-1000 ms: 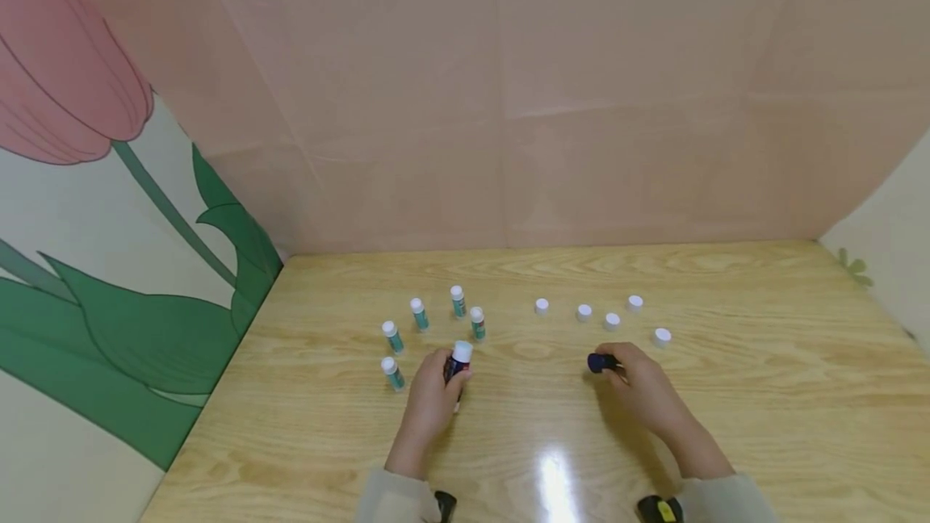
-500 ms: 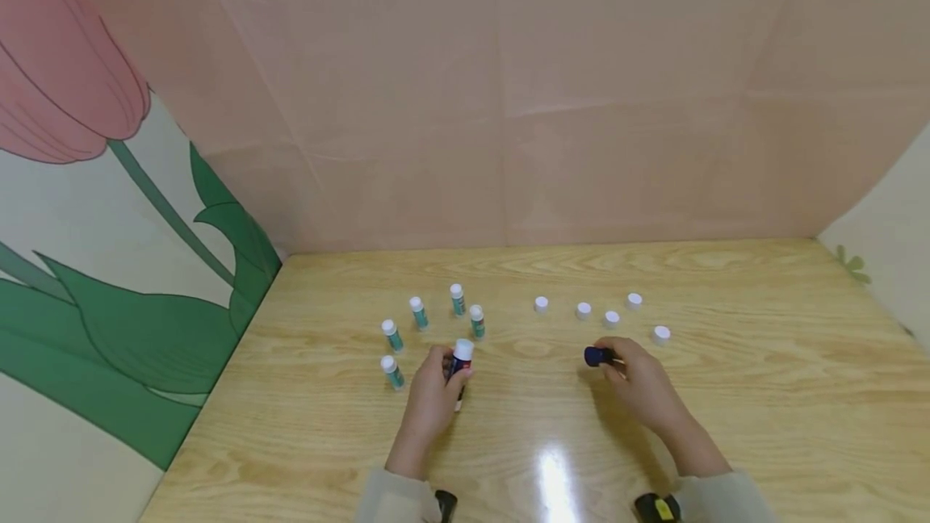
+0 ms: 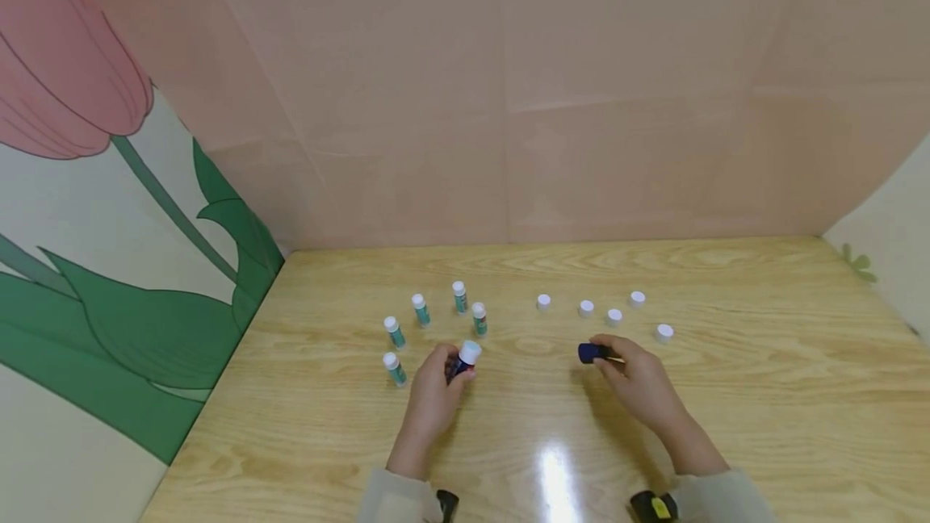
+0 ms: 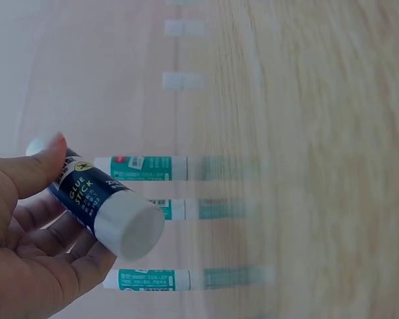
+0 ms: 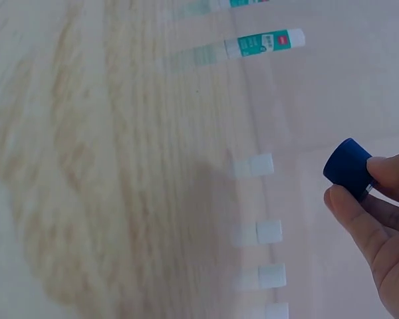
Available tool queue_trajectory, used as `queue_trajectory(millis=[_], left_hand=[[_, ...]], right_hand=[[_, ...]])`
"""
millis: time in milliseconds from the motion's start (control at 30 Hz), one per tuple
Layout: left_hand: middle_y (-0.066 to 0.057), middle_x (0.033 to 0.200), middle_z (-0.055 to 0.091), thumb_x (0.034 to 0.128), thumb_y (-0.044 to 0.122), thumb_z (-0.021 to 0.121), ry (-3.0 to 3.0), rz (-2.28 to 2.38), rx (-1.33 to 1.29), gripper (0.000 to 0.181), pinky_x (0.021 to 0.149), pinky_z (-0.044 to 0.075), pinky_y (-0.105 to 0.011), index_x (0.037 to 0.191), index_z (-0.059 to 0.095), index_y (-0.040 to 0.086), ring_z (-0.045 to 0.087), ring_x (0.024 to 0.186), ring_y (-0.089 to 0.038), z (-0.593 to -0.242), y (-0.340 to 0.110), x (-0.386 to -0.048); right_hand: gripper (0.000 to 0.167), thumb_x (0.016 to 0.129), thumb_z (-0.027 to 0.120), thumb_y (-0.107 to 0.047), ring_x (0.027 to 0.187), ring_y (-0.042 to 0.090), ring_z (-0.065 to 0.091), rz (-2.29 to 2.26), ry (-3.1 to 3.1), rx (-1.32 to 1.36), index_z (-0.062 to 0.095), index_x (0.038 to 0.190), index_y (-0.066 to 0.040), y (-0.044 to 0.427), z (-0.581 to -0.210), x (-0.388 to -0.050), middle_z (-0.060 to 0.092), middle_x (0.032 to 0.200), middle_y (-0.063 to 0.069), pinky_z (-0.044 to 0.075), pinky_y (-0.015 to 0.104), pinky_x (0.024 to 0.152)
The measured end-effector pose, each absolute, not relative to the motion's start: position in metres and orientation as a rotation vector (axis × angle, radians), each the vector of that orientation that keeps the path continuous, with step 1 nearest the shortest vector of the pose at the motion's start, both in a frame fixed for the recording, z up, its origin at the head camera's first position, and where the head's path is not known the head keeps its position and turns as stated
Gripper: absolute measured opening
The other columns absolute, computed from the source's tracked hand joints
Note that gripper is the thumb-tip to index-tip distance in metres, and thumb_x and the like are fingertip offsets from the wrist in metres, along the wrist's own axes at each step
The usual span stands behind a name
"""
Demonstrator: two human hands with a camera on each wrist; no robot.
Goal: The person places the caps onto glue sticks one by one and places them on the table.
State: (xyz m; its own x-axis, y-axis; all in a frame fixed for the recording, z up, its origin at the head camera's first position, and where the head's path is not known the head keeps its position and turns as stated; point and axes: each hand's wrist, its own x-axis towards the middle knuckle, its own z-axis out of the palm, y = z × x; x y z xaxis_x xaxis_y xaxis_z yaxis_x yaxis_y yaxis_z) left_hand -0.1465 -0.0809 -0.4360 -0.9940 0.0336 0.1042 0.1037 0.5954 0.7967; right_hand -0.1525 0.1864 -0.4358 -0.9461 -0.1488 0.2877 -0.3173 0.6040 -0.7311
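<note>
In the head view's lower half, left of centre, the left hand [image 3: 434,392], and to the right, the right hand [image 3: 643,378], respectively grip a tilted glue stick [image 4: 90,189] and pinch a blue cap [image 5: 349,164]; loosened holds could drop either.

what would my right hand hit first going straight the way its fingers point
Blue cap leading, likely the nearest green glue stick, though the dark glue stick in the left hand lies close to that line and depth is unclear.
</note>
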Motion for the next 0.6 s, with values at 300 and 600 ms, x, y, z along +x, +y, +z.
queue_trajectory(millis=[300, 600], left_hand=[[-0.007, 0.098, 0.055, 0.0786, 0.015, 0.062, -2.765, -1.350, -0.139, 0.026, 0.077, 0.043, -0.037, 0.101, 0.053, 0.006, 0.051, 0.092, -0.021, -0.4334, -0.0793, -0.1439], [-0.006, 0.098, 0.055, 0.0780, 0.014, 0.063, -2.753, -1.325, -0.196, 0.025, 0.077, 0.042, -0.037, 0.100, 0.054, 0.006, 0.051, 0.093, -0.021, -0.4347, -0.0781, -0.1425]], right_hand=[[0.025, 0.078, 0.056, 0.010, 0.089, 0.033, 0.055, 1.289, -2.622, 0.370, 0.053, 0.102, 0.009, 0.1841, -0.4316, -0.1502, 0.055, 0.099, 0.022, 0.048, 0.029, 0.067], [0.022, 0.075, 0.057, 0.013, 0.087, 0.031, 0.055, 1.304, -2.550, 0.407, 0.054, 0.095, 0.006, 0.1813, -0.4296, -0.1472, 0.055, 0.093, 0.017, 0.049, 0.028, 0.066]])
